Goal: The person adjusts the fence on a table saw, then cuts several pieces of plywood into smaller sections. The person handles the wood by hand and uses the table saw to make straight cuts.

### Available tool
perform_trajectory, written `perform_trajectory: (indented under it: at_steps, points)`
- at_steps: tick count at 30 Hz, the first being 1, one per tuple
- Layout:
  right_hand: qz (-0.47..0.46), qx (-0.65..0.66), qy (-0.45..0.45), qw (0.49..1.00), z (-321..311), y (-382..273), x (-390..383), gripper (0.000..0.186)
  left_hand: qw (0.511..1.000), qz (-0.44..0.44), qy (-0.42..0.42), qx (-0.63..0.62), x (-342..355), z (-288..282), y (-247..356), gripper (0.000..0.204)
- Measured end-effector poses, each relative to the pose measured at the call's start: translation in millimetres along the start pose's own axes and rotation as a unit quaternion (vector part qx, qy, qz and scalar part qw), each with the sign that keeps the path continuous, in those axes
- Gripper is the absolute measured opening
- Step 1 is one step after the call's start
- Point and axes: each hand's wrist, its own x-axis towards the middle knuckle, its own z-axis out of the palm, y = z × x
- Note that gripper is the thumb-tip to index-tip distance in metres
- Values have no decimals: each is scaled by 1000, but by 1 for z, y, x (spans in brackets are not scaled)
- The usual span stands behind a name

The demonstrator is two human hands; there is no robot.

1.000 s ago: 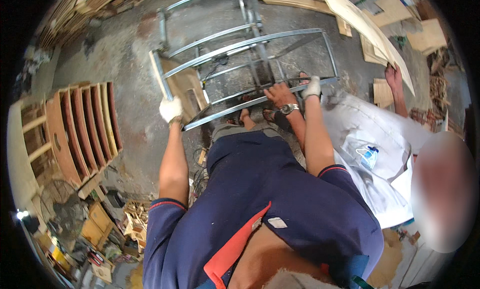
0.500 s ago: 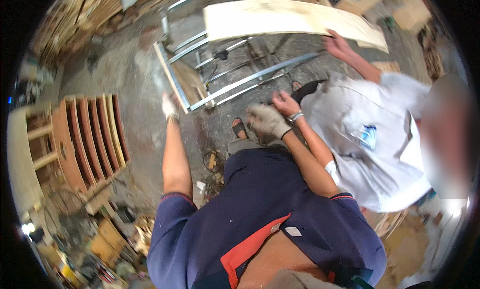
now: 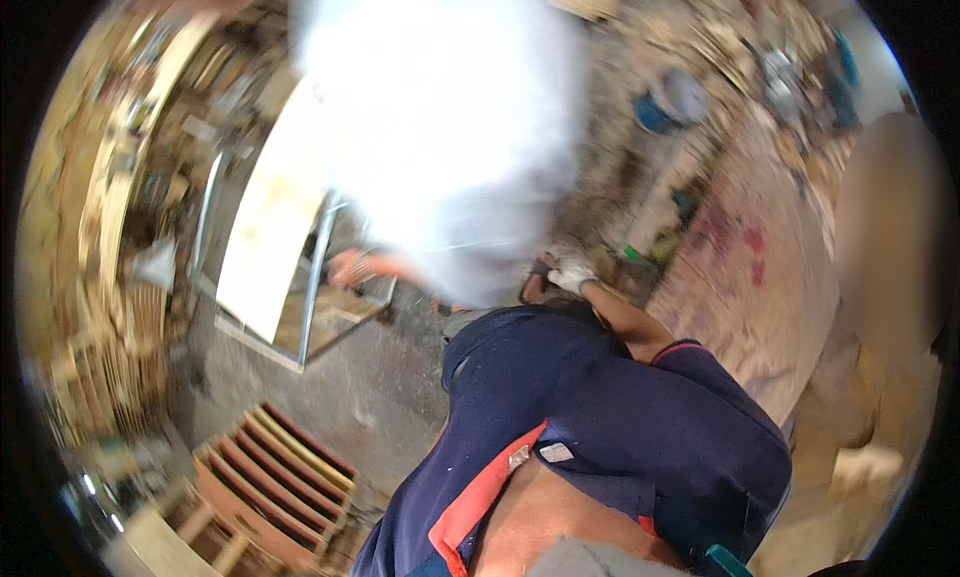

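Observation:
My right hand (image 3: 572,277), in a white glove, is low beside a dark-sandalled foot (image 3: 536,283); whether its fingers hold anything is unclear in the blur. My left hand is out of sight. A co-worker's blurred pale shirt (image 3: 430,127) fills the upper middle, and that person's bare hand (image 3: 350,268) with a wristwatch reaches to the metal frame (image 3: 316,282). A pale plywood panel (image 3: 262,222) lies over the frame's left part.
At lower left stands a wooden slatted unit (image 3: 270,472). Stacked boards (image 3: 110,357) line the left side. A blue-and-grey bucket (image 3: 668,101) sits among scraps at upper right, and a large pinkish stained board (image 3: 745,297) is on my right.
My hands have left the metal frame, and the left has gone from view. My view has swung right, shifting the frame leftward. The co-worker has moved in front of me; the panel was laid on the frame.

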Motion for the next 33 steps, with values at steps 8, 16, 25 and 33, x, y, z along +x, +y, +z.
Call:
perform_trajectory:
  at_steps: [8,16,25,33]
  points:
    - [75,205,217,952,-28,195,-26,38,990,92,-41,97,-20,165,128,44]
    - [-33,538,65,840,-125,195,34,54,973,218,-17,76,-12,311,338,41]
    - [159,304,220,913,-297,278,130,43,948,314,50,33,48,445,635,37]
    - [278,366,164,873,-410,345,169,45,967,182,16,176,76,641,685,34]
